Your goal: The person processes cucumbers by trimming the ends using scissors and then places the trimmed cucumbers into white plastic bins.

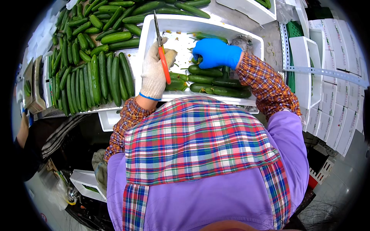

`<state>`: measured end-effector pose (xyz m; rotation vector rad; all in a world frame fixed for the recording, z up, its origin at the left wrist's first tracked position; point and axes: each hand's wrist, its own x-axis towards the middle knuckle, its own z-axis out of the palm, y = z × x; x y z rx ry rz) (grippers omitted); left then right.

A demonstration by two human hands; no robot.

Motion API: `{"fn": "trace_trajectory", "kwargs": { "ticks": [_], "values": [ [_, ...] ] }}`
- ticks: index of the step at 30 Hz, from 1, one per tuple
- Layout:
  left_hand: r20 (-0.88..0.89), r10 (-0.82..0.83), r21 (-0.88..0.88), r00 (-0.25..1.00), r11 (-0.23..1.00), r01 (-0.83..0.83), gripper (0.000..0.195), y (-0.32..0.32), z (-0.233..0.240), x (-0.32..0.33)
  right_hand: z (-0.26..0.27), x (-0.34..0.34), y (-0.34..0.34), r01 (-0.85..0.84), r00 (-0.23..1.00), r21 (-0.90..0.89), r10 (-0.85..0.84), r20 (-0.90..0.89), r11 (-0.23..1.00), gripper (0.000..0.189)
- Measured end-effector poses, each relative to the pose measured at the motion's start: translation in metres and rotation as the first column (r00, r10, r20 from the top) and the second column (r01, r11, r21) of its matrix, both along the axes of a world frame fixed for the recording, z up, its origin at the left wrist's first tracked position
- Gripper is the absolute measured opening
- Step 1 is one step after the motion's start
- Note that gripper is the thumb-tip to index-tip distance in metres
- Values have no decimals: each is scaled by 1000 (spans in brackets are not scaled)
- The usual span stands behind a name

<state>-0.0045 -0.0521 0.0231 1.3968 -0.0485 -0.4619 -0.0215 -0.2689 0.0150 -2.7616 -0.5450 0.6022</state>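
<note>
My left hand (152,72), in a white knit glove, holds red-handled scissors (163,62) with their blades pointing away from me. It is over the left part of a white foam box (142,55). My right hand (217,53), in a blue glove, curls around a cucumber (197,60) inside the box; the glove hides most of it. Below that hand, several cucumbers (205,71) lie sideways along the near wall. Another cucumber (211,37) rests beyond the blue glove. Cut stems and yellow flower scraps (177,38) are scattered over the box floor.
Many cucumbers (115,37) are heaped left of the box, with a neat row (86,83) nearer me. At right, a perforated metal strip (326,72) crosses before stacked white cartons (332,95). Another person's arm (22,130) shows at far left.
</note>
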Motion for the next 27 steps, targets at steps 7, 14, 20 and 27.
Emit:
{"fn": "trace_trajectory", "kwargs": {
  "ticks": [7,14,20,27],
  "values": [
    [-12,-4,-29,1000,1000,4,53,0,-5,1,-4,-38,-40,104,993,15,-105,50,994,45],
    [99,-114,24,989,993,112,55,3,9,-5,46,-44,-3,384,898,533,-440,-24,754,28],
    [267,-328,65,906,944,322,58,0,48,-15,55,-61,24,408,889,544,-455,-52,734,31],
    [519,-447,420,728,876,238,41,-3,52,-17,60,-60,28,347,880,400,-442,173,848,29]
  ]
}}
